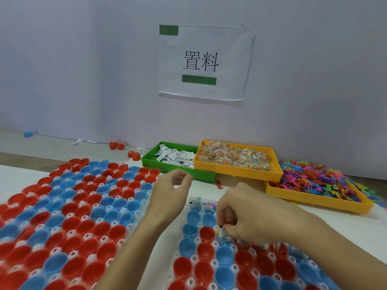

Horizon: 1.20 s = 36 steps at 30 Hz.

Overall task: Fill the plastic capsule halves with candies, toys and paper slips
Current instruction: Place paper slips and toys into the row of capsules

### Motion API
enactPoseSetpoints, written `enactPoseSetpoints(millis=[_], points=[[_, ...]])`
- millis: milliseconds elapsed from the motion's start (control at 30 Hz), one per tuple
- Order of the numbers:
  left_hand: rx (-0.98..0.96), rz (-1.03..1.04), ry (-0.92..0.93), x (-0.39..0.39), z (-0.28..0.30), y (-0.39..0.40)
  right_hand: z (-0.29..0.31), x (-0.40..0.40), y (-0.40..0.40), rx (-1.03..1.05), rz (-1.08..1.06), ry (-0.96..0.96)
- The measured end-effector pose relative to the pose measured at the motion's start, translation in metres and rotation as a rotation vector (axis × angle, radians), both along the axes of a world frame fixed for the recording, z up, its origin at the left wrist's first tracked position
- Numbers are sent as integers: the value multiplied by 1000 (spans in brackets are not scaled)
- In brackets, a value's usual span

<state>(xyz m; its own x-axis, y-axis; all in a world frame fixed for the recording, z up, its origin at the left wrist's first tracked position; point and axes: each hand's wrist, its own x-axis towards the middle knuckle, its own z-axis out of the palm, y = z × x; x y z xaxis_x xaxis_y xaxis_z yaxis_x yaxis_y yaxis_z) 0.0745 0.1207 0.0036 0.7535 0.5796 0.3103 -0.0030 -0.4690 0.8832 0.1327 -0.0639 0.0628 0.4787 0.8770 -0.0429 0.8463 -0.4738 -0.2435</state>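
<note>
A: What writing can you read here?

B: Only the paper sign point(204, 62) taped to the wall: two large black characters, 置料, with a green bar above at the left corner and another beneath. The small print on the paper slips point(174, 157) in the green tray point(178, 170) is too fine to read.

A: And the hands?

B: The right hand point(249, 218) is curled down over the near capsule tray point(211, 244), fingertips pinching a small printed packet point(225, 234) at one of the cups. The left hand point(172, 189) hovers above the gap between the two capsule trays, thumb and forefinger closed together (whether something tiny sits between them, I cannot tell).

A: Where are the capsule halves?

B: Red and blue capsule halves point(69, 208) stand open side up in the white cups of a large tray on the left of the table point(12, 176), and more fill the near tray under the right hand. Two cups at its far edge already hold printed slips.

A: The supplies?

B: Along the wall, left to right: the green tray, a yellow tray of wrapped candies point(234, 156) touching it, then a second yellow tray heaped with bright flat toys point(314, 183), some spilled over its rim. A few loose red halves point(134, 154) and one blue lie near the wall.
</note>
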Motion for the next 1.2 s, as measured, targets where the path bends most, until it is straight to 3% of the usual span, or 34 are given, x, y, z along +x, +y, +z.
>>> enactPoseSetpoints(millis=[333,500,667,833,967,1200], points=[[29,-6,31,0,0,0,-3,-4,1,18,6,12],[55,-5,37,0,-1,-1,5,6,-13,164,-15,33],[33,-40,72,3,-7,-1,5,51,-63,586,-244,80],[33,5,75,5,-12,-2,-46,102,-136,992,-679,137],[-8,26,67,6,-17,-3,-95,118,-161,1112,-896,235],[-163,-11,-19,9,-26,-5,-105,136,-158,1183,-899,167]])
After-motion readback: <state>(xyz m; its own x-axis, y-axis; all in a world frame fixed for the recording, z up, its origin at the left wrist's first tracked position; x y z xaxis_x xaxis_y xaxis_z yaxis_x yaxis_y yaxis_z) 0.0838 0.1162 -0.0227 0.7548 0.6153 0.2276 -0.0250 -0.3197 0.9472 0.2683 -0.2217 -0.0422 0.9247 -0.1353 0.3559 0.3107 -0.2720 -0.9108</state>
